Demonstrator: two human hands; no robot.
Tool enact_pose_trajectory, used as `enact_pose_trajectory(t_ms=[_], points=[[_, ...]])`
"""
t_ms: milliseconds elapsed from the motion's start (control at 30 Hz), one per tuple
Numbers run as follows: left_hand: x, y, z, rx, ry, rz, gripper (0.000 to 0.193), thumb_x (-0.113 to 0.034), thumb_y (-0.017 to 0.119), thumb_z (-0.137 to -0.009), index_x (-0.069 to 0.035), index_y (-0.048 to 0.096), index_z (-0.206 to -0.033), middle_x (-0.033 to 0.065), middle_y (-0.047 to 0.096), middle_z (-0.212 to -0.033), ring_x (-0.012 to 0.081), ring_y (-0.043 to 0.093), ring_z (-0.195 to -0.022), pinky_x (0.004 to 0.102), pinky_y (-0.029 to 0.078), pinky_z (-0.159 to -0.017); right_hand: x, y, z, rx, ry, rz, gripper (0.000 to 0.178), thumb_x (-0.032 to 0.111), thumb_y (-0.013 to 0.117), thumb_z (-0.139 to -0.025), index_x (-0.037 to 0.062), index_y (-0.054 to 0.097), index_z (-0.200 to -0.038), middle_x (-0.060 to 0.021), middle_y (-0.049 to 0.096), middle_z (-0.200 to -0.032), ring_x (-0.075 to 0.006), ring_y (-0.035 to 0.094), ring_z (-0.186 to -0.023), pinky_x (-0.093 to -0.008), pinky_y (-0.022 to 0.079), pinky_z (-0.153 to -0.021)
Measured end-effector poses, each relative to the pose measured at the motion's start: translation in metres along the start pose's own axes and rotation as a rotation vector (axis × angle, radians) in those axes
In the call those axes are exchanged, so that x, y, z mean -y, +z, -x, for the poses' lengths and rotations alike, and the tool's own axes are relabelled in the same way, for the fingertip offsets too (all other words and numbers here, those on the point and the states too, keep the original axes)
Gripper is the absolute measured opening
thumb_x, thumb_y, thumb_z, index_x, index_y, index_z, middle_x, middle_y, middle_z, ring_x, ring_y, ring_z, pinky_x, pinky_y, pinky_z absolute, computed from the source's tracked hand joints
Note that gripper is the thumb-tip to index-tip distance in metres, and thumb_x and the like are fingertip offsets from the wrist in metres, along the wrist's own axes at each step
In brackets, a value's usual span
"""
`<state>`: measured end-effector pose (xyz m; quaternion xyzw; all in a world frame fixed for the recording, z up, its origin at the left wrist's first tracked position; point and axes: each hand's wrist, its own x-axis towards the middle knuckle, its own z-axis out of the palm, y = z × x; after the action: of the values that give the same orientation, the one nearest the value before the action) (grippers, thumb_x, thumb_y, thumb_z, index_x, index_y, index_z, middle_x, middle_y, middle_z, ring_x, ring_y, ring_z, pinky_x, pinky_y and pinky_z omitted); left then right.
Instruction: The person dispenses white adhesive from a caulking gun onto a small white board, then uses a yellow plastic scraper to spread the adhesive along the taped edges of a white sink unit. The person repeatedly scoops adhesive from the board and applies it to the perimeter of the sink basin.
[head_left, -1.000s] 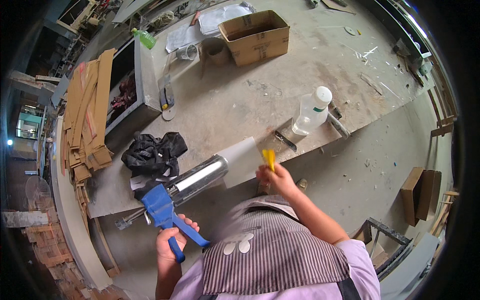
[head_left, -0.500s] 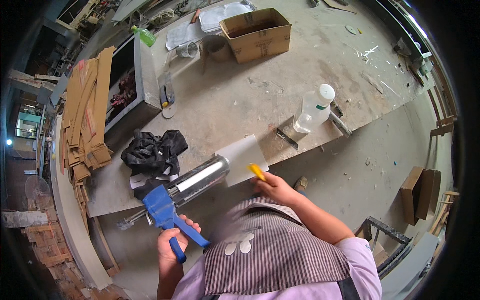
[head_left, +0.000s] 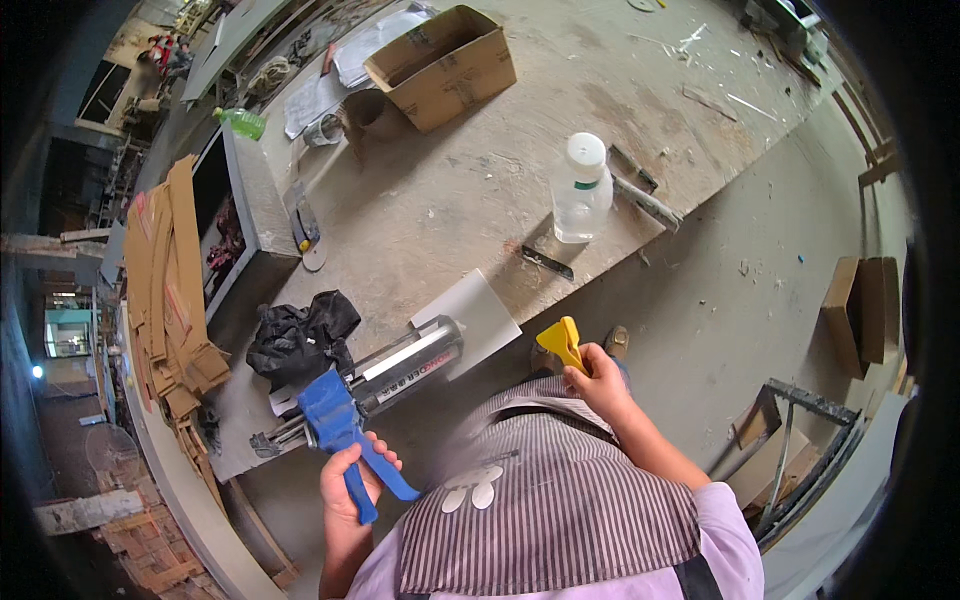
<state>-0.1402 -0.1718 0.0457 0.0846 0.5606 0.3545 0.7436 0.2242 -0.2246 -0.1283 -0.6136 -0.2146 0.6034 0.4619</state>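
Observation:
My left hand (head_left: 350, 482) is wrapped round the blue handle of a caulking gun (head_left: 390, 385). Its silver barrel points up and to the right, over the table's near edge. In my right hand (head_left: 598, 380) is a small yellow scraper (head_left: 562, 340), pinched by its narrow end with the wide blade upward. A white sheet (head_left: 478, 318) lies at the table edge, partly under the gun's front end. Bunched black cloth (head_left: 303, 335) rests beyond the gun's back part.
A clear bottle with a white cap (head_left: 582, 200) stands near the edge, beside a black strip (head_left: 545, 262) and a tube-like tool (head_left: 648, 204). Farther back are a cardboard box (head_left: 450, 75) and a utility knife (head_left: 302, 222). Cardboard strips (head_left: 165, 280) pile up at the left.
My right hand has turned the yellow scraper so its wide face shows, slightly farther right. The view has shifted; my left hand keeps its hold on the caulking gun.

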Motion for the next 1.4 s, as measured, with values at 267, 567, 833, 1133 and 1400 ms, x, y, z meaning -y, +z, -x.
enact_pose_trajectory(t_ms=[267, 567, 833, 1133, 1400], points=[[-0.016, 0.0, -0.003, 0.103, -0.114, 0.053, 0.023, -0.025, 0.062, -0.093, -0.005, 0.059, -0.103, 0.0081, 0.062, -0.087, 0.0245, 0.061, -0.081, 0.0407, 0.05, -0.074, -0.009, 0.007, -0.002, -0.033, -0.041, -0.059, 0.022, 0.013, 0.072, -0.091, 0.0041, 0.052, -0.092, 0.0009, 0.058, -0.077, -0.0068, 0.056, -0.068, -0.0233, 0.048, -0.061], [-0.019, 0.016, 0.004, -0.011, -0.074, -0.057, 0.035, -0.014, 0.061, -0.085, 0.002, 0.059, -0.116, 0.0197, 0.065, -0.106, 0.0379, 0.063, -0.103, 0.0591, 0.047, -0.097, 0.009, 0.031, -0.026, -0.054, -0.311, 0.264, 0.022, 0.015, 0.071, -0.085, -0.0014, 0.059, -0.092, -0.0135, 0.065, -0.08, -0.023, 0.066, -0.071, -0.0342, 0.051, -0.064], [-0.021, 0.009, 0.001, 0.017, -0.081, -0.044, 0.043, -0.014, 0.061, -0.083, 0.005, 0.057, -0.121, 0.0237, 0.064, -0.115, 0.0417, 0.06, -0.112, 0.0637, 0.042, -0.104, 0.034, 0.055, -0.051, 0.068, -0.33, 0.503, 0.019, 0.018, 0.069, -0.082, -0.0001, 0.064, -0.085, -0.0219, 0.064, -0.078, -0.0385, 0.065, -0.076, -0.0438, 0.051, -0.066], [-0.021, 0.006, 0.002, 0.011, -0.102, -0.09, 0.042, -0.014, 0.059, -0.084, 0.006, 0.059, -0.121, 0.0247, 0.065, -0.117, 0.0394, 0.062, -0.112, 0.0585, 0.043, -0.104, 0.029, 0.068, -0.07, -0.012, -0.354, 0.447, 0.022, 0.019, 0.07, -0.085, -0.0009, 0.065, -0.091, -0.0195, 0.065, -0.078, -0.0314, 0.065, -0.072, -0.0395, 0.051, -0.066], [-0.016, -0.039, -0.004, -0.078, -0.105, -0.131, 0.032, -0.025, 0.061, -0.083, -0.003, 0.063, -0.106, 0.0185, 0.07, -0.099, 0.031, 0.068, -0.089, 0.0405, 0.053, -0.073, 0.038, 0.042, -0.054, 0.079, -0.088, 0.643, 0.031, 0.029, 0.072, -0.083, 0.0009, 0.067, -0.094, -0.02, 0.067, -0.08, -0.0333, 0.068, -0.075, -0.0416, 0.052, -0.069]])
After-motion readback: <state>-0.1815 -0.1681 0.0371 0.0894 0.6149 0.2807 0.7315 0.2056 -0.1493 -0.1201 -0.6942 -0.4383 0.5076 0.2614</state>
